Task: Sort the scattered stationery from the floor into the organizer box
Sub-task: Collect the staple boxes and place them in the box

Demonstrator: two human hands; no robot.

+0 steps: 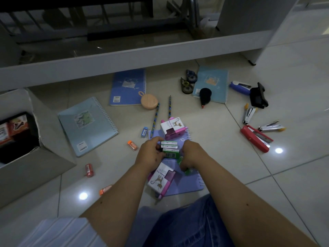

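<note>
Plenty lying loose on the pale tiled floor [231,175], so judging the sorting as somewhere early to midway. Sitting open at the far left, well apart from the hands: the grey cardboard organizer box [44,139], with some red-labelled packs inside. Lying spread across the tiles: several spiral notebooks, among them a pale teal spiral notebook [87,125] near the box and a purple spiral notebook [185,182] directly under the hands. Resting on that purple cover: two white-and-pink cat-printed sharpener boxes, one [172,129] beyond the hands, the other [160,179] nearer the knees.

Working close together just above the purple cover, almost touching: left hand [149,155] clamping a small stack of green-and-white staple boxes [169,148], fingers curling round its left side; right hand [190,155] curling down over another small green piece [185,168] beside the stack, grip partly hidden, so not possible to tell whether held or only touched.

Gathering like items into one handful, by the look of it. Calling next for pressing that green piece against the stack, then swinging the handful leftward over the teal notebook to the box, keeping the stack squeezed so nothing slips.
</note>
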